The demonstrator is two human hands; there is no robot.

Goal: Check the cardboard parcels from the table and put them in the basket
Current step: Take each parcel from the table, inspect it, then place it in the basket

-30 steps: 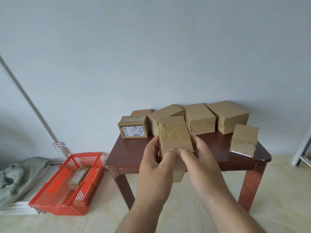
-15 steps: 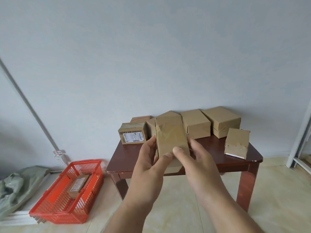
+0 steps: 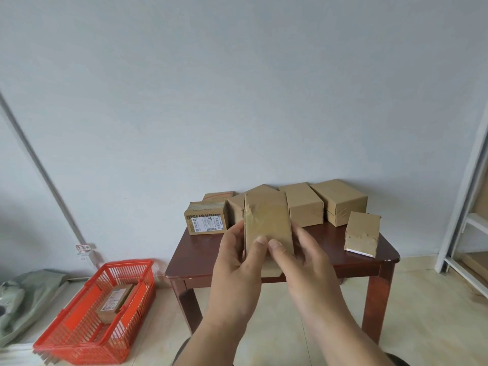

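A taped cardboard parcel [image 3: 266, 220] is held upright in front of me, above the near edge of the dark wooden table [image 3: 206, 254]. My left hand [image 3: 237, 262] grips its left side and my right hand [image 3: 303, 260] grips its right side, both thumbs pressed on the front face. Several more parcels stand on the table: a labelled one [image 3: 207, 221] at the left, plain ones [image 3: 305, 204] [image 3: 340, 200] along the back, and one [image 3: 361, 233] leaning at the right. The red basket [image 3: 66, 342] sits on the floor at the left with one labelled parcel [image 3: 115, 301] inside.
A grey-green bag [image 3: 29, 294] lies on the floor left of the basket. A slanted pipe [image 3: 45, 178] runs down the wall behind it. A white frame [image 3: 464, 196] stands at the right edge. Tiled floor surrounds the table.
The held parcel has been turned slightly in both hands, now showing its left edge. My view has pulled back, so the table and basket sit lower and farther.
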